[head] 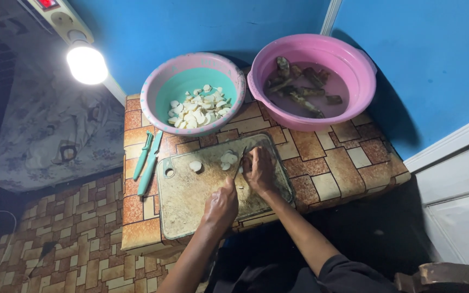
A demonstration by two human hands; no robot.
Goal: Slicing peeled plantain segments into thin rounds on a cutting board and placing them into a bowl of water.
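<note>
My left hand grips the handle of a knife, whose blade points away from me across a worn cutting board. My right hand lies beside the blade with its fingers curled over a piece of food that it mostly hides. Several white slices lie on the board just left of the blade tip. One more slice sits apart to the left.
A teal bowl of white slices and a pink basin with brown roots in water stand behind the board. Two teal-handled tools lie left of it on the low tiled table. A bright lamp glares upper left.
</note>
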